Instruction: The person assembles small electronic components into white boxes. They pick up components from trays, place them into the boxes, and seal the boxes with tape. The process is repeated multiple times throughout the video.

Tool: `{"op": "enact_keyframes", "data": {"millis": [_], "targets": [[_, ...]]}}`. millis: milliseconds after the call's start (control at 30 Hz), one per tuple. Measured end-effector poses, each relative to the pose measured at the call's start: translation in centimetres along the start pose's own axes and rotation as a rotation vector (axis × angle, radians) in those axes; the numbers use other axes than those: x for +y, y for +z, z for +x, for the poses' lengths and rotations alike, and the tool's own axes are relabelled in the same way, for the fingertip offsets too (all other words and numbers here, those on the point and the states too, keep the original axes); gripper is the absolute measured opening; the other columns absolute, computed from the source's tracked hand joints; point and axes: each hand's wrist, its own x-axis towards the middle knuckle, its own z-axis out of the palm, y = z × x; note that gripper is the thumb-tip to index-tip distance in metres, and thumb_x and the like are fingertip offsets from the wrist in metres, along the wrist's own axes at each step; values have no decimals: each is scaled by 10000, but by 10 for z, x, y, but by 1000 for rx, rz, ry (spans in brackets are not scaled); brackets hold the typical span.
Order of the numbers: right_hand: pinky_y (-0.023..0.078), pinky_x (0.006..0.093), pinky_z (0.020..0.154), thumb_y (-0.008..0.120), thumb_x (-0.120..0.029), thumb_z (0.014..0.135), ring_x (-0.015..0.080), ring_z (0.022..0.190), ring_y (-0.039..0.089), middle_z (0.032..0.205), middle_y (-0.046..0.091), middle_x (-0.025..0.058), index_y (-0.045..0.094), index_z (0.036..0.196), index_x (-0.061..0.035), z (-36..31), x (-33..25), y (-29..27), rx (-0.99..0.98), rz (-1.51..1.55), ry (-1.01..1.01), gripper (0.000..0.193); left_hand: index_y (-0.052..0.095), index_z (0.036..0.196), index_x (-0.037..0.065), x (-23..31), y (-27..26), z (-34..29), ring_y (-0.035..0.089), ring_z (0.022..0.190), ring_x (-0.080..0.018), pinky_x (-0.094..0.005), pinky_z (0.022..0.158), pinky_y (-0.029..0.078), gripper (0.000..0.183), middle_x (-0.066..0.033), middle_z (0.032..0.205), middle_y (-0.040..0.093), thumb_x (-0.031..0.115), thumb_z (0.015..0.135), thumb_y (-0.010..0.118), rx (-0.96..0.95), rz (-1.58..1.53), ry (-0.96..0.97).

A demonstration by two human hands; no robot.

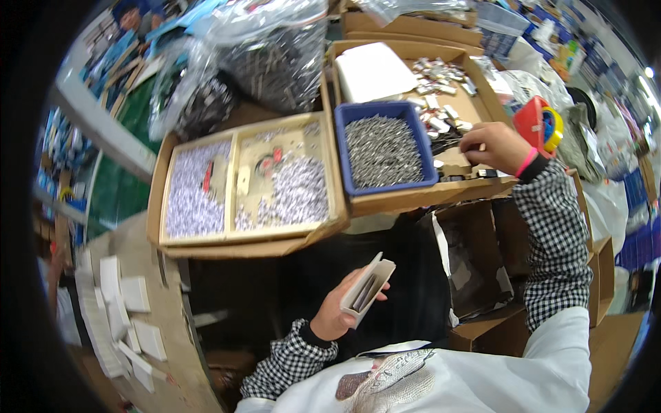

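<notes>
My left hand [334, 313] is closed round a small white cardboard box [387, 275], tilted, with its flap up and its top open. Something flat and thin stands inside the box; its kind cannot be made out. At the right, my right hand [499, 146] reaches into a shallow cardboard tray [485, 86], its fingers curled together over small dark and white pieces. What those fingers hold, if anything, is hidden. Several small white-and-metal parts [437, 122] lie in this tray. Beside them sits a blue plastic bin [339, 138] full of small metal pieces [383, 151].
A two-part wooden tray [233, 179] of small pale pieces stands at the left. Clear bags [275, 62] of dark parts lie behind it. White boxes [134, 296] cover the left table. Open cartons [475, 255] stand below my right arm, and a red-and-yellow tape dispenser [533, 127] is near it.
</notes>
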Motion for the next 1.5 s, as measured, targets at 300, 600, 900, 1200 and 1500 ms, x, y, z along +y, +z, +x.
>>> {"op": "enact_keyframes", "data": {"millis": [300, 600, 900, 1200, 1500], "targets": [[512, 269, 685, 682, 16, 764, 178, 784, 622, 896, 622, 61, 652, 890, -48, -51, -127, 5, 236, 653, -502, 144, 284, 1406, -19, 6, -1, -5, 426, 1239, -276, -368, 1036, 334, 1078, -179, 1353, 393, 741, 694, 562, 22, 261, 93], [514, 302, 702, 724, -17, 739, 221, 812, 621, 910, 626, 72, 662, 980, -50, -35, -183, 37, 274, 578, -533, 251, 298, 1411, -2, 11, 2, -14, 388, 1277, -282, -371, 1057, 304, 1023, -179, 1399, 353, 731, 735, 527, 49, 265, 105], [500, 254, 655, 686, -66, 816, 152, 738, 612, 856, 642, 70, 602, 984, 3, -44, -218, 71, 307, 1030, -220, 200, 298, 1419, 29, -1, -3, -10, 374, 1291, -282, -384, 1065, 295, 979, -168, 1397, 357, 682, 746, 576, 83, 186, 234], [403, 326, 821, 760, -80, 720, 178, 716, 591, 701, 648, 3, 493, 1201, -43, -48, -231, 94, 537, 896, -37, 551, 307, 1406, 0, -2, -5, -12, 418, 1241, -283, -388, 1038, 319, 1048, -174, 1341, 400, 709, 698, 614, 180, 218, 259], [384, 329, 773, 735, -46, 721, 180, 753, 583, 801, 680, 1, 615, 1080, -46, -57, -230, 84, 533, 799, -189, 378, 365, 1361, -15, -4, -14, -16, 493, 1147, -323, -407, 966, 399, 1039, -190, 1274, 476, 478, 576, 833, 220, 585, 544]]}}
